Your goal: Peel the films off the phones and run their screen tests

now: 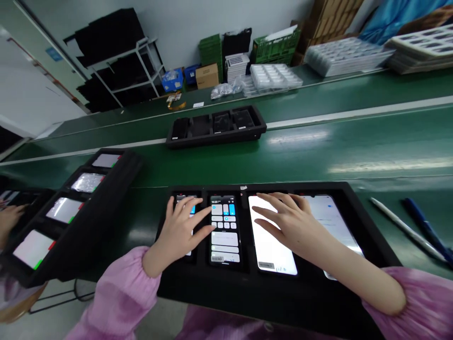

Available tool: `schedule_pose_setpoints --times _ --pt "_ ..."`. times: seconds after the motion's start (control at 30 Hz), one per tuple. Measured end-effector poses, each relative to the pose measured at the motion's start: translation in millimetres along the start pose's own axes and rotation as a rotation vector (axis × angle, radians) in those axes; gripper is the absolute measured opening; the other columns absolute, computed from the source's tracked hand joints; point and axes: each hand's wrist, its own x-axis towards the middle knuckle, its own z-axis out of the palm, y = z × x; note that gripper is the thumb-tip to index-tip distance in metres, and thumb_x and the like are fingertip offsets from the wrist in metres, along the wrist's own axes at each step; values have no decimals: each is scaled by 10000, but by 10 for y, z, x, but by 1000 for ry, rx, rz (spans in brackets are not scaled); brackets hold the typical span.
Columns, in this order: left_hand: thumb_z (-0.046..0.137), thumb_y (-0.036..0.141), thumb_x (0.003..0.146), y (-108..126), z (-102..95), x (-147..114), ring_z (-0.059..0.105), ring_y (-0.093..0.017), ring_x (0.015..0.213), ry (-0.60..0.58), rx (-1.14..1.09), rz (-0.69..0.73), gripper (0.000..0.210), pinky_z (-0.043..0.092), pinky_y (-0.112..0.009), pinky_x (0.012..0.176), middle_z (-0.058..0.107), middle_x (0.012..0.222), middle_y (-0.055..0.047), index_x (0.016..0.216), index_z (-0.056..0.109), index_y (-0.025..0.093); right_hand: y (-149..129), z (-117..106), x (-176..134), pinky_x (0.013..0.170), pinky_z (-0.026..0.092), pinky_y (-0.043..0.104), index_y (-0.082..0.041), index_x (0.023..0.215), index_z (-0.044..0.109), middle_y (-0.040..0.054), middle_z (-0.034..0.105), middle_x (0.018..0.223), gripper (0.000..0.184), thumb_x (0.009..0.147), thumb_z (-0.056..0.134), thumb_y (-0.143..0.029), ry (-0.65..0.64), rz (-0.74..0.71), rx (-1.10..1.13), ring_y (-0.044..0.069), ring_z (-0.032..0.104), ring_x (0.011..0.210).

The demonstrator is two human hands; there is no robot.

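A black tray (244, 283) in front of me holds several lit smartphones side by side. My left hand (179, 224) is open, fingers spread over the leftmost phone (188, 253). Its thumb and index finger reach the edge of the second phone (225, 238), which displays a settings panel. Over the third phone (272, 250), whose screen is white, my right hand (286, 217) hovers or rests with fingers apart; contact is unclear. My right wrist and forearm partly cover the rightmost phone (327, 212), which shows a pale page. Neither hand grips anything.
At left stands another black tray (106, 189) of lit screens, with a co-worker's hand (10, 219) beyond it. A third black tray (215, 137) lies ahead on the green bench (354, 137). A white pen (406, 226) and a blue pen (426, 226) lie right.
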Motion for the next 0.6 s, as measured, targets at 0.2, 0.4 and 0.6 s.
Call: schedule_pose_setpoints --times 0.2,0.4,0.6 --pt "470 598 1053 68 80 182 491 -364 1437 -58 -12 33 459 283 -835 1190 603 1501 -107 1334 709 327 2 -204 1 989 439 547 -238 1273 711 119 642 1449 350 1123 418 -358 96 -37 -36 328 633 1195" --pt "502 586 1046 38 89 157 487 -368 1431 -74 -21 36 448 271 -841 1194 603 1495 -108 1355 700 327 -20 -591 -257 987 428 549 -245 1342 635 130 646 1411 339 1099 452 -395 157 50 54 353 620 1207" --pt "538 550 1042 81 130 169 477 -367 1442 -70 -37 32 425 222 -815 1229 606 1489 -121 1354 706 316 16 -659 -501 922 447 560 -322 1339 603 100 640 1421 319 1078 449 -420 122 139 82 369 628 1193"
